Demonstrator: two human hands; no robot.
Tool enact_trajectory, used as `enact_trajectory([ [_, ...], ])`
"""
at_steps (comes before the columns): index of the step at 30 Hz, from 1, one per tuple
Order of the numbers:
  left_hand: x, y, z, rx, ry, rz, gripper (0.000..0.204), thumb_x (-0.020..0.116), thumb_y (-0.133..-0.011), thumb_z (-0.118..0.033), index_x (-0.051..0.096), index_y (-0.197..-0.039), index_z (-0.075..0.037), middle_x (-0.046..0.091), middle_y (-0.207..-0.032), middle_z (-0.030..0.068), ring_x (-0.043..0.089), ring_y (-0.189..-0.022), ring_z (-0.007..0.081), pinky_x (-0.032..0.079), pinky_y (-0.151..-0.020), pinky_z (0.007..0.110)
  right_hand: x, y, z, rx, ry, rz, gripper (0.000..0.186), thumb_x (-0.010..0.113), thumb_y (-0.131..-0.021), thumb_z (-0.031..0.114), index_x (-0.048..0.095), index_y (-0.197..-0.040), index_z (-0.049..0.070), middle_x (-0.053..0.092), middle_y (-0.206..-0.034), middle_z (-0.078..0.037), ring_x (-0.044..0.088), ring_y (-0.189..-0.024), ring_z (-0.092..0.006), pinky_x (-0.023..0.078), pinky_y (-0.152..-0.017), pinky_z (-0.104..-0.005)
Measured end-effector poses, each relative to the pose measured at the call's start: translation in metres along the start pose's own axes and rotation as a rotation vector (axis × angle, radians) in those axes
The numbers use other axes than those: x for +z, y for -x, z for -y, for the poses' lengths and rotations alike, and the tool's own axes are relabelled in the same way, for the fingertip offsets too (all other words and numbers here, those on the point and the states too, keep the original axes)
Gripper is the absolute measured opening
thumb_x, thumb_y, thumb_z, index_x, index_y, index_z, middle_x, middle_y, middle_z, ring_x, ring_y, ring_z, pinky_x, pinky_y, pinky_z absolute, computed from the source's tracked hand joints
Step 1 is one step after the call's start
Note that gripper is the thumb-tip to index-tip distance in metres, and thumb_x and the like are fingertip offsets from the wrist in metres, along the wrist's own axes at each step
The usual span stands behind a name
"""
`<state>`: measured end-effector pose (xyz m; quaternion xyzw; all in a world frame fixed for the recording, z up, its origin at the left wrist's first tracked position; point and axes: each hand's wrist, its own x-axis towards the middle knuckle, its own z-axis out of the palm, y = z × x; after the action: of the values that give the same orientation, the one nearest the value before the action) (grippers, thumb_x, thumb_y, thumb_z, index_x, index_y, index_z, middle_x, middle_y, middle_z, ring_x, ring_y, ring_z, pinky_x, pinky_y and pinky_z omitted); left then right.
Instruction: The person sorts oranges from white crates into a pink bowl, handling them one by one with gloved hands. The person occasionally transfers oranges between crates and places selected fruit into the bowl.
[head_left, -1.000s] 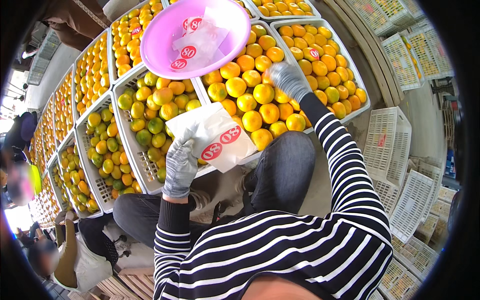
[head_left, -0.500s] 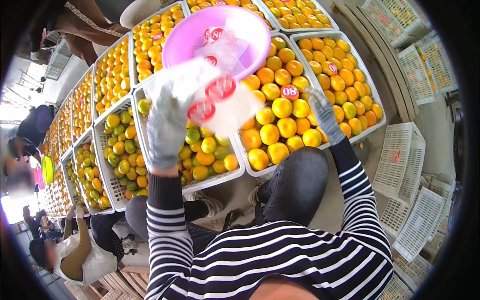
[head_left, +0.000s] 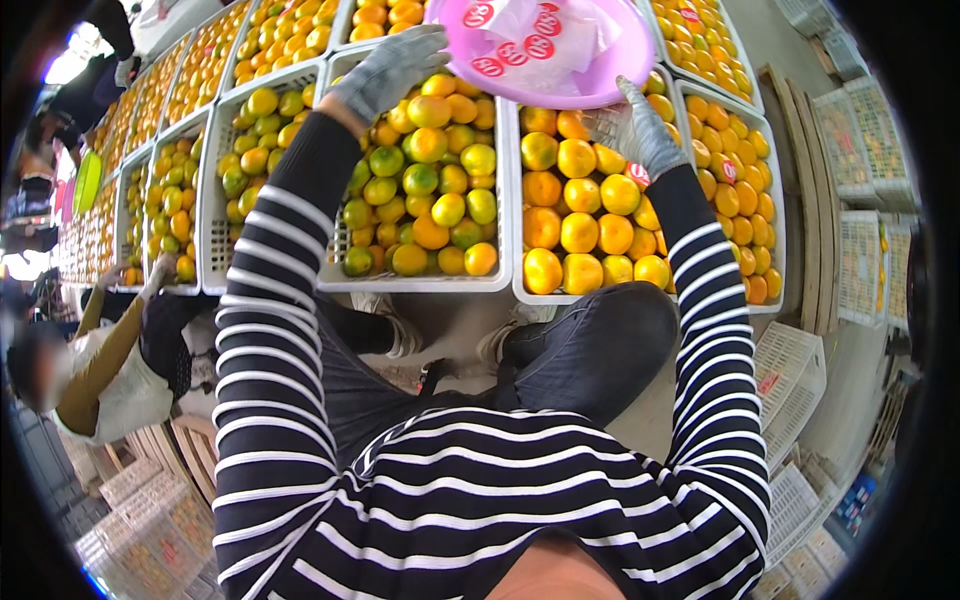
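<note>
A pink-purple plastic basin (head_left: 610,90) rests over the far crates of oranges. Inside it lie white translucent plastic bags (head_left: 545,55) with round red marks. At its left rim is my gloved left hand (head_left: 395,70), fingers reaching onto the edge. My gloved right hand (head_left: 650,135) holds the right front rim, thumb on top and the other fingers partly hidden beneath. Under my left forearm sits a white crate (head_left: 420,284) of green and orange citrus. Nearer my right hand, another white crate (head_left: 590,298) holds larger orange fruit.
Rows of filled fruit crates (head_left: 205,230) run off to the left, where another person (head_left: 120,370) works. To the right lie long wooden planks (head_left: 810,210) and white stacked crates (head_left: 790,380). My bent knees are close to the front crates.
The plastic bag with red marks has left my left hand. Both hands have come to the basin's rim. Relative to the crates, the basin now sits farther right, and the view has shifted.
</note>
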<state>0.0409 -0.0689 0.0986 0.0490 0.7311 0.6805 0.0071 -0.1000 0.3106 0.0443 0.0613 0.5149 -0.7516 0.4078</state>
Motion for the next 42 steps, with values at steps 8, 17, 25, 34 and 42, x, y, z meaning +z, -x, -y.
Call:
enact_trajectory([
  [8,-0.075,0.212,0.013,-0.279,0.332,-0.477,0.039,0.054,-0.102,-0.017,0.049,-0.134,0.005,0.060,-0.127,0.0177,0.063,-0.114,0.0250,0.050,-0.102,0.034,-0.032,-0.033,0.023,0.005,0.024,-0.212,0.038,0.064,-0.090,0.033,0.055,-0.120,0.012,0.069,-0.098,-0.010,0.068,-0.086,-0.0244,0.055,-0.067,-0.0373],
  [17,-0.053,0.227,0.059,-0.515,-0.832,-0.251,0.036,0.056,-0.096,-0.024,0.059,-0.125,-0.002,0.067,-0.113,0.0193,0.064,-0.108,0.0318,0.049,-0.094,0.037,-0.091,0.048,0.039,0.041,0.152,-0.287,0.035,0.062,-0.092,0.037,0.061,-0.114,0.009,0.073,-0.102,-0.008,0.071,-0.090,-0.0211,0.057,-0.074,-0.0346],
  [25,-0.038,0.199,0.027,-0.731,-1.039,-0.066,0.041,0.054,-0.096,-0.032,0.057,-0.130,-0.009,0.067,-0.112,0.0219,0.064,-0.107,0.0361,0.050,-0.094,0.043,0.053,0.084,-0.052,0.006,0.536,-0.115,0.038,0.055,-0.099,0.034,0.058,-0.124,0.005,0.069,-0.098,-0.007,0.068,-0.084,-0.0149,0.055,-0.073,-0.0258],
  [34,-0.071,0.202,0.049,-0.719,-1.027,-0.181,0.043,0.053,-0.096,-0.030,0.056,-0.131,-0.005,0.068,-0.111,0.0222,0.066,-0.103,0.0357,0.050,-0.092,0.042,0.212,-0.118,-0.142,-0.422,1.593,-0.157,0.089,0.067,-0.082,0.057,0.038,-0.146,0.002,0.044,-0.143,-0.029,0.050,-0.129,-0.0412,0.041,-0.107,-0.0431],
  [42,-0.054,0.194,0.048,-0.662,-0.961,-0.086,0.044,0.054,-0.097,-0.031,0.054,-0.132,-0.005,0.066,-0.112,0.0242,0.065,-0.106,0.0362,0.050,-0.092,0.044,0.159,-0.076,-0.194,-0.559,0.903,0.274,0.027,0.068,-0.092,0.027,0.063,-0.108,0.005,0.066,-0.102,-0.011,0.066,-0.091,-0.0230,0.054,-0.079,-0.0338],
])
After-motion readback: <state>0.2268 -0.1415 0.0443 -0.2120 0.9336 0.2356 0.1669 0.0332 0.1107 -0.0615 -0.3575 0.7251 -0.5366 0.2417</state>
